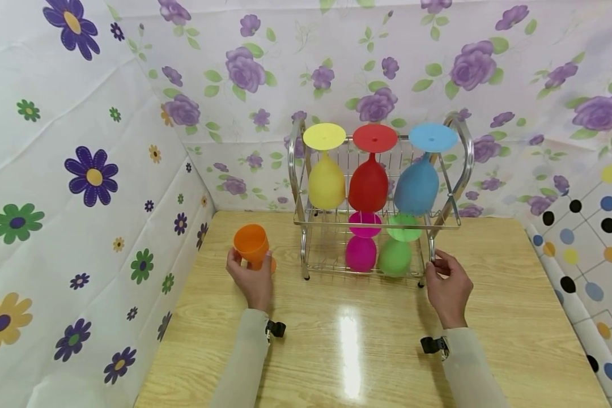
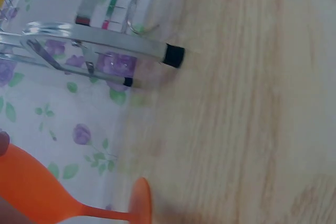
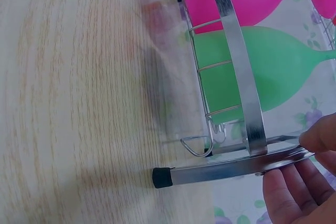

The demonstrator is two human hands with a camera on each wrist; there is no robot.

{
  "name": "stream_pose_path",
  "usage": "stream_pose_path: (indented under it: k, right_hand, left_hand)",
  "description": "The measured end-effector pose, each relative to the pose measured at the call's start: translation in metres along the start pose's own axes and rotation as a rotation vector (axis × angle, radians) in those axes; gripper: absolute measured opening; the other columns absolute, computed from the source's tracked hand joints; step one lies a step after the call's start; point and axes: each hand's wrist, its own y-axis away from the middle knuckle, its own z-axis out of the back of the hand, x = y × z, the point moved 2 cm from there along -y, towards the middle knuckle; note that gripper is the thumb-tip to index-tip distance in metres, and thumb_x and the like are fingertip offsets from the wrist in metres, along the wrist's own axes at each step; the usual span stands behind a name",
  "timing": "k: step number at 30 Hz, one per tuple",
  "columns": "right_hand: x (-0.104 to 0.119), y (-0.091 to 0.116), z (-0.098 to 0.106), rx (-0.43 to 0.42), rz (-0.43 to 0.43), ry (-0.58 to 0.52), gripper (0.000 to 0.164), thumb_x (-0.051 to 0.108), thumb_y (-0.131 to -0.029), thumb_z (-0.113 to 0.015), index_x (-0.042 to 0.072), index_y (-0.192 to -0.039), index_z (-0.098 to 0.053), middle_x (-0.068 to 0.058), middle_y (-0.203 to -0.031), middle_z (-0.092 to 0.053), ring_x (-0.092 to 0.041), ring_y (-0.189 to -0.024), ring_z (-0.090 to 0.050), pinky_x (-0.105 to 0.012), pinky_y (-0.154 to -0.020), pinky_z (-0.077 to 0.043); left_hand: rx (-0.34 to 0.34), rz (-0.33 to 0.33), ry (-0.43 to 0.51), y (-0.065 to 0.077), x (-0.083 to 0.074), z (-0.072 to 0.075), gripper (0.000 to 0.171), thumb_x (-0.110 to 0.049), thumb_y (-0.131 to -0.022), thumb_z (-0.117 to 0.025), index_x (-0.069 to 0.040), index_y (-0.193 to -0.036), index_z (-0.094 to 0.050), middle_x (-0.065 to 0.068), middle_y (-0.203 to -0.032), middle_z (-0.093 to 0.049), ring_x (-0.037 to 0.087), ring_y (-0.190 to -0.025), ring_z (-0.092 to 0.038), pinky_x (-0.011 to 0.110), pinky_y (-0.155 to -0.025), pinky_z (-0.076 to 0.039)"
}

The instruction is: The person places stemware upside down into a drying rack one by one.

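My left hand (image 1: 255, 281) holds an orange goblet (image 1: 251, 245) by its bowl, left of the metal dish rack. The goblet is upright, mouth up; in the left wrist view its stem and round foot (image 2: 140, 203) show close to the tabletop. My right hand (image 1: 449, 288) pinches the front right leg of the two-tier dish rack (image 1: 303, 249), thumb on one side and fingers on the other in the right wrist view. Upside down on the upper tier stand a yellow goblet (image 1: 326, 184), a red goblet (image 1: 369, 184) and a blue goblet (image 1: 416, 187). Below are a pink goblet (image 1: 361, 254) and a green goblet (image 1: 395, 258), also inverted.
The rack stands at the back of a wooden table (image 1: 316, 340), near a wall covering with purple flowers (image 1: 245, 71). A daisy-patterned sheet (image 1: 92, 175) borders the left, a dotted sheet (image 1: 591, 272) the right. The lower tier's left part holds no goblet.
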Motion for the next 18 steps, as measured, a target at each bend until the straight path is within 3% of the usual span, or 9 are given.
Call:
stream_pose_path:
  k: [4,8,15,18]
  right_hand:
    - [0.0,0.0,0.0,0.006,-0.001,0.002,0.035,0.009,-0.098,-0.072,0.011,-0.133,-0.074,-0.015,-0.104,-0.077,0.015,-0.084,-0.058,0.004,-0.072,-0.046]
    - [-0.001,-0.001,0.0,0.01,-0.002,0.003,0.035,0.01,-0.098,-0.072,0.011,-0.133,-0.073,-0.014,-0.105,-0.077,0.014,-0.086,-0.058,0.004,-0.073,-0.047]
    - [-0.003,-0.001,0.001,0.023,0.002,-0.001,0.035,0.01,-0.098,-0.073,0.012,-0.134,-0.073,-0.014,-0.105,-0.077,0.011,-0.089,-0.059,0.003,-0.075,-0.048]
    - [-0.004,0.0,0.001,0.026,0.005,-0.009,0.035,0.01,-0.099,-0.073,0.012,-0.134,-0.073,-0.014,-0.106,-0.077,0.012,-0.09,-0.059,0.003,-0.076,-0.048]
  left_hand:
    - [0.026,-0.005,0.069,-0.004,0.007,-0.001,0.09,-0.003,-0.084,-0.088,-0.016,-0.156,-0.036,0.005,-0.152,-0.041,0.025,-0.14,-0.048,0.052,-0.117,-0.049]
    - [0.036,-0.001,0.091,-0.006,0.009,0.001,0.086,-0.006,-0.085,-0.089,-0.018,-0.153,-0.038,0.003,-0.15,-0.044,0.023,-0.136,-0.051,0.051,-0.116,-0.05]
    - [0.056,-0.028,0.067,-0.008,0.006,0.007,0.082,-0.015,-0.084,-0.091,-0.018,-0.151,-0.043,0.003,-0.147,-0.049,0.023,-0.136,-0.053,0.05,-0.115,-0.051]
    - [0.079,-0.01,0.043,-0.006,0.001,0.011,0.081,-0.018,-0.084,-0.092,-0.019,-0.15,-0.046,0.004,-0.148,-0.051,0.024,-0.136,-0.054,0.051,-0.114,-0.052]
